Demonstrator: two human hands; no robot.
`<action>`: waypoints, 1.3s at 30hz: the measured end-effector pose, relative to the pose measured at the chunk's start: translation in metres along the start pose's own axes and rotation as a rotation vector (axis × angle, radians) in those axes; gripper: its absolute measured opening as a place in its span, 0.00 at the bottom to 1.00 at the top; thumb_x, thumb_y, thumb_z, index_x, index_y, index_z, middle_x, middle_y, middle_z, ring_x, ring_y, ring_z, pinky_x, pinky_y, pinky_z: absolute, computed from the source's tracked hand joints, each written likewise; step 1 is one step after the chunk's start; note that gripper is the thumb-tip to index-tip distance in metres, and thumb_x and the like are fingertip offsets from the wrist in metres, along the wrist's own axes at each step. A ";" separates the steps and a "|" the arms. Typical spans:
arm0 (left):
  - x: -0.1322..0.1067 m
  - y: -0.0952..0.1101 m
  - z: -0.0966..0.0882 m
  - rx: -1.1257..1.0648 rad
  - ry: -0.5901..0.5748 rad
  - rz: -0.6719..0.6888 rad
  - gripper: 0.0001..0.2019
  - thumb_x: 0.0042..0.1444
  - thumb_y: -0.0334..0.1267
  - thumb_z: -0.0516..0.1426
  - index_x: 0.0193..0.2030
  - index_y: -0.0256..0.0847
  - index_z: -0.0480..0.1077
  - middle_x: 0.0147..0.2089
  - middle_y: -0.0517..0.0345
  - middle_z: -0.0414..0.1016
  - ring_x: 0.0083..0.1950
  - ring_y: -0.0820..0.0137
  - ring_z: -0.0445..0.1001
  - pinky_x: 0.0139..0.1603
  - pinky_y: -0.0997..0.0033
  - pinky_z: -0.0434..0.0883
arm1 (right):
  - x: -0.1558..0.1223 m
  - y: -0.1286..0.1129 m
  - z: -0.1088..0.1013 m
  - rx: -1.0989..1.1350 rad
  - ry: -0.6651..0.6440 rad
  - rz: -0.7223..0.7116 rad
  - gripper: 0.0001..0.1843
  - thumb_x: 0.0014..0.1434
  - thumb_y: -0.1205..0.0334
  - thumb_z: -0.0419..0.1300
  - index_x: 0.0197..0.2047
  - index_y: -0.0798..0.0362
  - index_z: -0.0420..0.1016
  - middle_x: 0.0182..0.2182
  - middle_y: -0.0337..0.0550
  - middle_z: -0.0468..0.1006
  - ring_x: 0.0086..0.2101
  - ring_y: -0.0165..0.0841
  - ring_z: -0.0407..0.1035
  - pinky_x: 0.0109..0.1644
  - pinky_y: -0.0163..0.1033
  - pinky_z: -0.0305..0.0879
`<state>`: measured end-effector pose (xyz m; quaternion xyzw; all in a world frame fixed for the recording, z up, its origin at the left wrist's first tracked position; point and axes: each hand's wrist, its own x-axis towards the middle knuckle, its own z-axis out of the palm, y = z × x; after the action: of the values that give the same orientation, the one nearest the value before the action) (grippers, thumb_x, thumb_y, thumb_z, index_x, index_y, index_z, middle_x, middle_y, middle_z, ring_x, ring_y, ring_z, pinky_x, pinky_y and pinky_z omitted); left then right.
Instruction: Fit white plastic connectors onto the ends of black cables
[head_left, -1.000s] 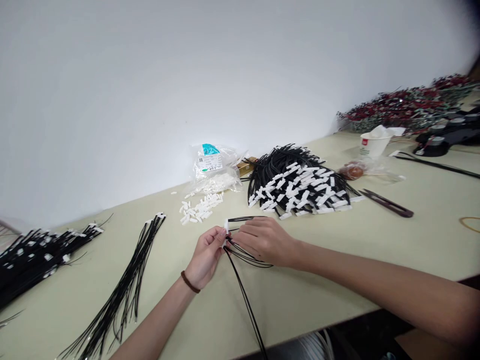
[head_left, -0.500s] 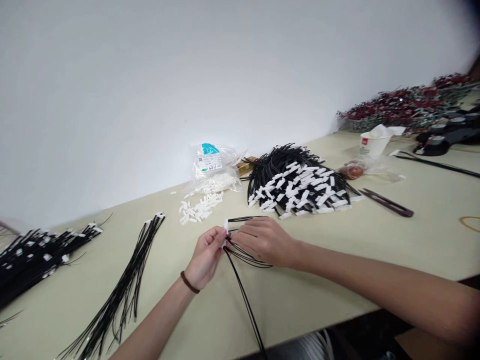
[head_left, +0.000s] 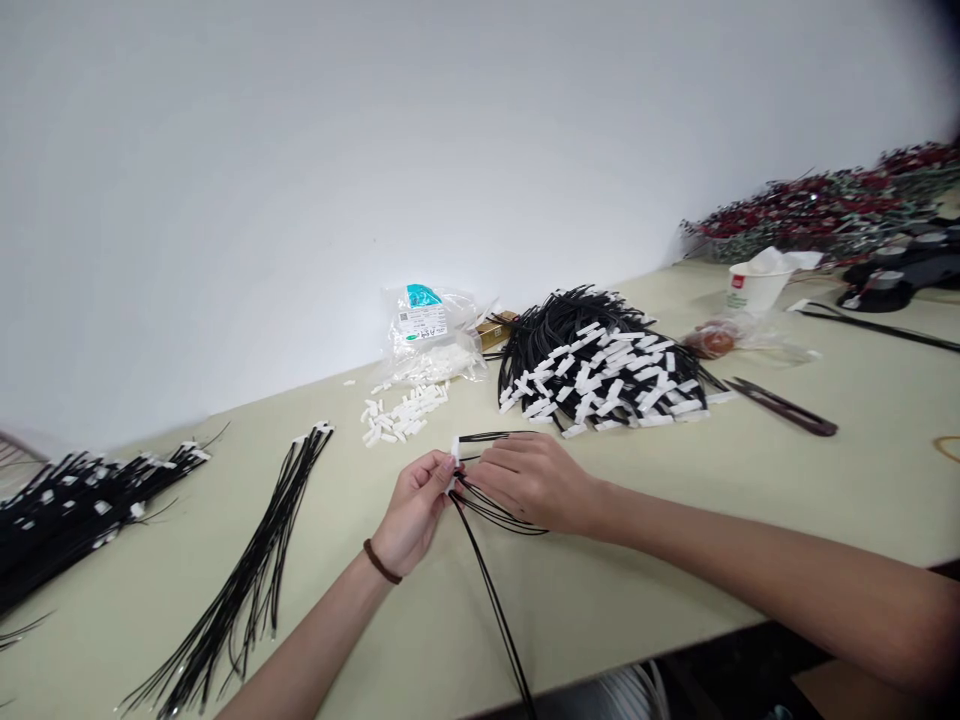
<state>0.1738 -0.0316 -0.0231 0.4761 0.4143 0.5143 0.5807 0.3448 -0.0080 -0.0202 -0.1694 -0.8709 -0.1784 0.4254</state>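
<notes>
White connector [head_left: 455, 449], left of the cable heap [head_left: 551, 335] and nearer, sits pinched between the left hand's [head_left: 415, 510] fingers; right hand [head_left: 536, 482], before that heap, grips black wires [head_left: 491, 592].

"What sort of place is this?"

"A wiring workshop, by the look of it. On a long pale-green tabletop [head_left: 637, 600], at two o'clock from the bare left hand [head_left: 420, 495], sits a big pile of black cables [head_left: 559, 330] ending in white plastic connectors [head_left: 686, 408]."

"Anything besides that pile?"

"A thick sheaf of black wires [head_left: 75, 515] at nine, small loose white plastic pieces [head_left: 409, 408] before a labelled clear plastic bag [head_left: 425, 322] at twelve, dark brown snips [head_left: 806, 421] at three, and a tangled red-and-green heap [head_left: 817, 208] farther out at two."
</notes>
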 end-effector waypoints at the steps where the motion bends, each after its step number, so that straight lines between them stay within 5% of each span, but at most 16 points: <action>1: 0.000 0.000 0.000 -0.002 0.001 0.003 0.13 0.45 0.44 0.62 0.25 0.35 0.68 0.22 0.62 0.64 0.25 0.77 0.60 0.27 0.76 0.58 | 0.000 0.000 0.000 -0.002 0.005 0.001 0.15 0.62 0.67 0.49 0.25 0.56 0.67 0.20 0.36 0.67 0.23 0.26 0.58 0.29 0.33 0.50; 39: -0.001 0.001 0.001 0.015 0.006 0.010 0.12 0.46 0.42 0.61 0.25 0.35 0.67 0.21 0.62 0.63 0.25 0.77 0.60 0.26 0.77 0.58 | 0.000 0.000 0.000 0.001 0.010 0.002 0.14 0.61 0.69 0.49 0.24 0.56 0.66 0.20 0.37 0.67 0.23 0.26 0.59 0.29 0.33 0.51</action>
<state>0.1744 -0.0326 -0.0218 0.4812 0.4173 0.5154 0.5734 0.3450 -0.0082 -0.0199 -0.1693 -0.8687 -0.1782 0.4300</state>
